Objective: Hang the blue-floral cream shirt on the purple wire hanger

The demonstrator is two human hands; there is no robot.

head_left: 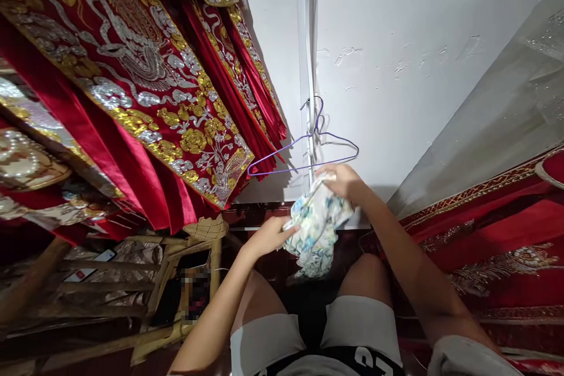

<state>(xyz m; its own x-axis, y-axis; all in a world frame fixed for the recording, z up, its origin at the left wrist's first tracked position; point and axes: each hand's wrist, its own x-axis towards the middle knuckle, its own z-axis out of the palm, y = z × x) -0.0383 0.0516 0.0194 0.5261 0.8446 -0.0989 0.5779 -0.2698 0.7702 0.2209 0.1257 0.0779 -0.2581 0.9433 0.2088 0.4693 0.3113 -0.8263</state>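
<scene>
A white garment with a blue and yellow-green floral print (319, 226) hangs bunched between my two hands, in front of my knees. My left hand (269, 236) pinches its left edge. My right hand (346, 181) grips its upper right part, higher than the left. Just above the cloth, a bare purple hanger (304, 153) hangs by its hook at a white vertical strip (309, 70) on the wall. The garment's exact kind cannot be made out from its folds.
Red embroidered costumes with gold and silver sequins (145, 70) hang on the left. Below them stands a bamboo rack (176, 329) holding a phone (106, 255) and dark items. More red beaded cloth (497, 247) fills the right side. A white wall (396, 29) stands ahead.
</scene>
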